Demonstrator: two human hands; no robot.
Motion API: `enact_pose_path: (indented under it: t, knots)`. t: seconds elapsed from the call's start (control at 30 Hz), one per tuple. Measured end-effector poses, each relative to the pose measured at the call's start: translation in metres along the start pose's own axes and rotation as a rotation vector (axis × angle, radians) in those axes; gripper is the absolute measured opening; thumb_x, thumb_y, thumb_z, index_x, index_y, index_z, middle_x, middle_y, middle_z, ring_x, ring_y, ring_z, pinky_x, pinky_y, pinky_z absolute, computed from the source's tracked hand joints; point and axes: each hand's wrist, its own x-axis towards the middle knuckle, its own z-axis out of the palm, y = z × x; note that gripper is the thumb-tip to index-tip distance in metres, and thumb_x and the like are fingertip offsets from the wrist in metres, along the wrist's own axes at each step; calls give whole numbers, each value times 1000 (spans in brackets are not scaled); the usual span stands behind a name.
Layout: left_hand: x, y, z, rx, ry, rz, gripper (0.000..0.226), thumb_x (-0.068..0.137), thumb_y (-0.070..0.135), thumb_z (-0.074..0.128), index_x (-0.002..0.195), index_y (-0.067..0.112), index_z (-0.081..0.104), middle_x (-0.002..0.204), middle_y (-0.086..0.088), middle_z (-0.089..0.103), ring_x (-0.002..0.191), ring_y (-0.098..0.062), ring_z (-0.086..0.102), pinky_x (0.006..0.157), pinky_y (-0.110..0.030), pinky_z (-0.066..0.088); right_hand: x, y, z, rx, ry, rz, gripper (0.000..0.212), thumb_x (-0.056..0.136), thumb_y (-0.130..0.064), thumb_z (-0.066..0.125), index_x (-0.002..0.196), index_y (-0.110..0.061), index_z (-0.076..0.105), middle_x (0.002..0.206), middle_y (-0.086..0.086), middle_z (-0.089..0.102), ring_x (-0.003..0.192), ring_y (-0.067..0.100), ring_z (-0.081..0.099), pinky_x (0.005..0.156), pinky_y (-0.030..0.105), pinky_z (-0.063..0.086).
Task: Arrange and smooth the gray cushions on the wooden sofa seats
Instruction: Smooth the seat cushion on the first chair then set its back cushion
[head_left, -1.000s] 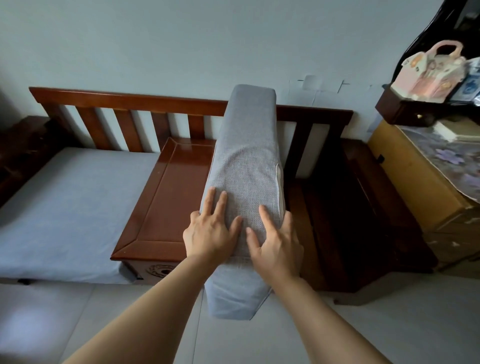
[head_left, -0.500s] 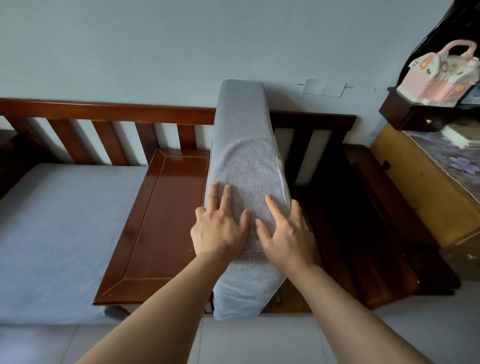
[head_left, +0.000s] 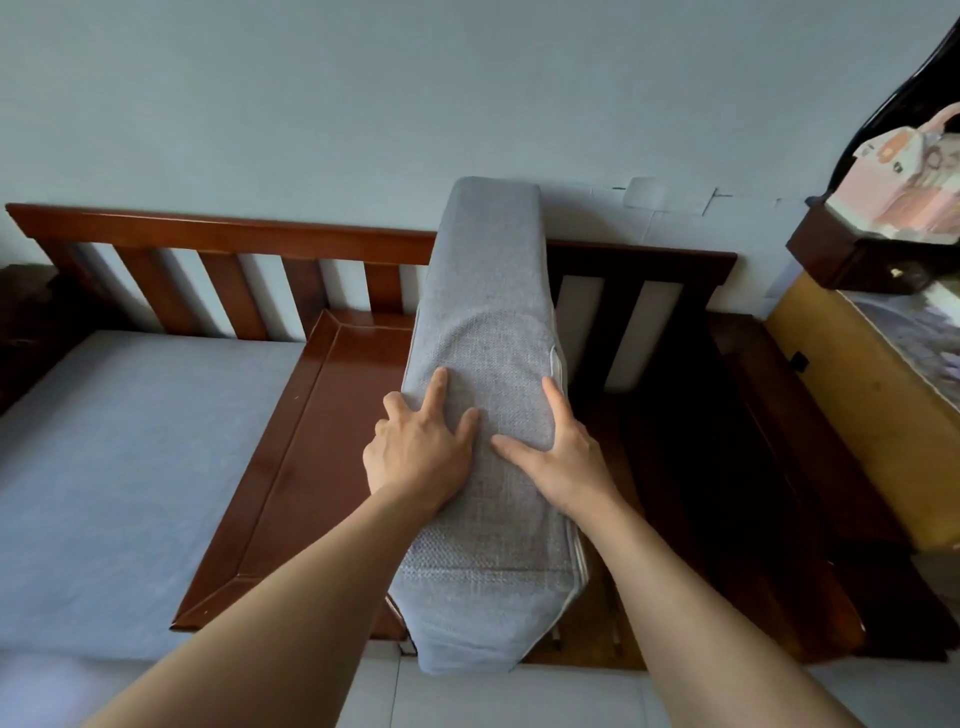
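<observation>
A gray cushion (head_left: 488, 291) stands on edge at the middle of the wooden sofa (head_left: 218, 234), its narrow side facing up and its far end against the slatted backrest. My left hand (head_left: 415, 447) lies on the left part of that upper side, fingers spread, some curling over the left edge. My right hand (head_left: 561, 457) lies on the right part, fingers wrapping over the right edge by the white zipper seam. A second gray cushion (head_left: 119, 467) lies flat on the left seat. The right seat (head_left: 691, 467) shows bare dark wood.
A glossy wooden tray-like divider (head_left: 311, 457) sits between the seats, left of the upright cushion. A yellow-brown cabinet (head_left: 852, 415) stands at the right, with a dark shelf and a pink bag (head_left: 904, 176) above it. Pale tiled floor runs along the front.
The view has come closer to the sofa. Both hands have moved apart toward the cushion's left and right edges, fingers now wrapping over them.
</observation>
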Motion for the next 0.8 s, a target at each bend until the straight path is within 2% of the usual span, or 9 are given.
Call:
enact_pose_path:
  t: [0.2, 0.33, 0.47, 0.63, 0.8]
  knots:
    - [-11, -33, -13, -16, -13, -39, 62, 89, 70, 26, 146, 50, 12, 127, -11, 39, 106, -32, 56, 85, -39, 42, -15, -21, 27, -131, 11, -20, 98, 75, -55, 70, 151, -39, 10, 150, 14, 30, 133, 29, 36, 106, 32, 30]
    - [-13, -55, -22, -52, -33, -70, 62, 89, 71, 26, 146, 51, 12, 125, -12, 42, 107, -33, 55, 87, -39, 42, -30, -39, 44, -160, -3, -13, 99, 76, -54, 69, 151, -41, 6, 147, 12, 28, 132, 29, 37, 105, 31, 31]
    - [-7, -90, -29, -115, -77, -125, 63, 90, 69, 25, 147, 49, 9, 126, -14, 43, 105, -33, 56, 80, -37, 40, -40, -65, 72, -220, -25, -10, 99, 76, -55, 68, 150, -44, 2, 144, 10, 28, 128, 31, 41, 100, 32, 36]
    - [18, -139, -26, -257, -177, -228, 70, 86, 74, 26, 147, 45, 7, 125, -21, 45, 105, -35, 55, 81, -40, 43, -37, -95, 124, -217, -11, 39, 97, 77, -49, 67, 148, -47, 2, 154, 9, 18, 135, 30, 33, 108, 37, 32]
    - [36, -173, -18, -336, -199, -257, 73, 84, 75, 31, 147, 45, 10, 124, -22, 47, 109, -35, 53, 84, -41, 42, -27, -108, 163, -255, 49, 78, 90, 81, -43, 63, 149, -43, 5, 153, 9, 23, 136, 28, 31, 109, 37, 31]
